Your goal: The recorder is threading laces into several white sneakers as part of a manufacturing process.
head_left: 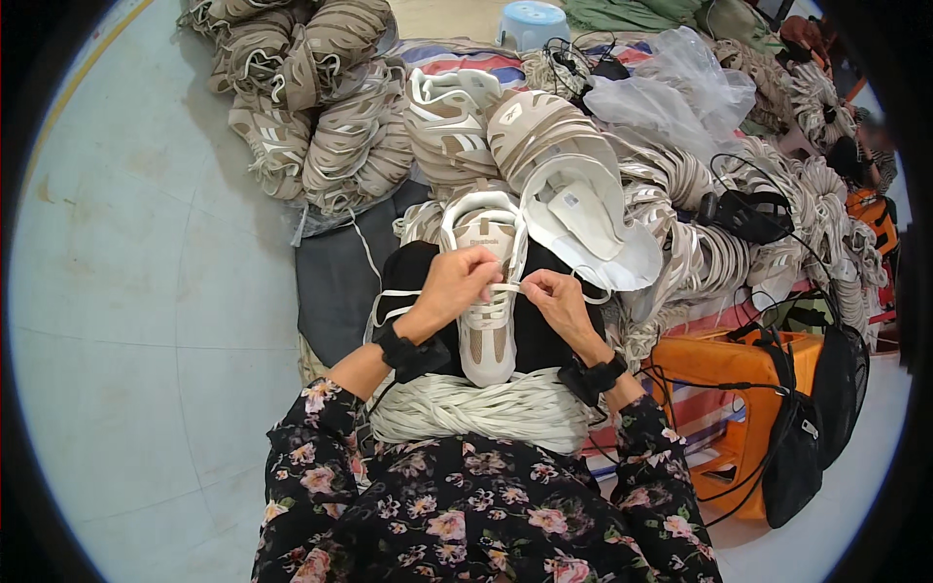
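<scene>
A beige and white sneaker upper (489, 345) lies on black cloth over my lap, its toe toward me. White lacing crosses its lower rows. My left hand (455, 289) is closed over the left side of the lace rows; what its curled fingers hold is hidden. At the right edge of the shoe my right hand (559, 306) pinches a white shoelace (504, 288), which runs across the upper between both hands. A loose lace loop hangs beyond my left wrist. Against my waist rests a thick bundle of white laces (476, 410).
Stacked beige uppers (335, 126) stand at the far left, with more rows (695, 248) to the right. White insole-like pieces (588, 219) lean beyond the shoe. An orange plastic stool (729, 374) carries black pouches and cables at the right. Farther back are a clear plastic bag (675, 92) and a blue stool (533, 24).
</scene>
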A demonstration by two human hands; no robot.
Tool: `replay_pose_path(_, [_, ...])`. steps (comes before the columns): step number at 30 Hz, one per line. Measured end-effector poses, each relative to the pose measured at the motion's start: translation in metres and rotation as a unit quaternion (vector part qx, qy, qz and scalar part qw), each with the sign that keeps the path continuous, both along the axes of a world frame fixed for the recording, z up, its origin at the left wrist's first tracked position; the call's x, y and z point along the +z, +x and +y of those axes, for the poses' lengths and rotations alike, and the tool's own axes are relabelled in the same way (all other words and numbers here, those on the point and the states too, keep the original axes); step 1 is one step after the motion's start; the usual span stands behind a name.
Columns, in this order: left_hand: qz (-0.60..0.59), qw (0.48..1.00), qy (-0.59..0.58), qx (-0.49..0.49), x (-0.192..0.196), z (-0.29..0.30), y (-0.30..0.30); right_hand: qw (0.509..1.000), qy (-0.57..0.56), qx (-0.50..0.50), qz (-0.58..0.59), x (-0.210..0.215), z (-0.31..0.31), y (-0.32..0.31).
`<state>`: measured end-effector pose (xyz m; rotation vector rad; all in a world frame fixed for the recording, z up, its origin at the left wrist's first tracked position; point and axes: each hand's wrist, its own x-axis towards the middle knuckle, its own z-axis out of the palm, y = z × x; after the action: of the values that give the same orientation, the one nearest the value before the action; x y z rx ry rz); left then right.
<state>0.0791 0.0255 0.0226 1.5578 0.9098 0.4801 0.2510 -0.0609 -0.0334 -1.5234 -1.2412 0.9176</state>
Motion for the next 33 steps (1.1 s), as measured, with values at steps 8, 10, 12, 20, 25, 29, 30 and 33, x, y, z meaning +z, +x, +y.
replay_pose_path(8, [0.042, 0.999, 0.023, -0.014, 0.001, -0.005, 0.005, 0.985, 0.066, 0.028, -0.158, 0.01, 0.011, -0.004])
replay_pose_path(10, [-0.022, 0.998, 0.034, 0.042, -0.003, -0.006, -0.009, 0.981, 0.038, 0.025, -0.188, 0.013, 0.009, 0.003])
replay_pose_path(12, [-0.093, 0.984, 0.041, 0.148, -0.009, -0.004, -0.026, 0.944, 0.218, -0.026, -0.245, 0.02, 0.013, 0.006])
replay_pose_path(20, [0.05, 0.989, 0.092, 0.102, -0.026, -0.01, -0.061, 0.947, 0.184, 0.084, -0.251, 0.03, 0.027, -0.037])
replay_pose_path(25, [0.06, 0.992, 0.069, 0.088, -0.032, -0.016, -0.061, 0.957, 0.153, 0.069, -0.237, 0.036, 0.026, -0.046])
replay_pose_path(29, [0.021, 0.997, 0.027, 0.075, -0.038, -0.011, -0.063, 0.943, 0.153, 0.087, -0.281, 0.035, 0.024, -0.046])
replay_pose_path(30, [0.013, 0.997, -0.045, 0.067, -0.038, -0.008, -0.064, 0.943, 0.154, 0.087, -0.283, 0.034, 0.024, -0.046])
replay_pose_path(33, [-0.017, 0.985, -0.162, 0.051, -0.033, -0.001, -0.068, 0.943, 0.147, 0.092, -0.283, 0.038, 0.024, -0.048])
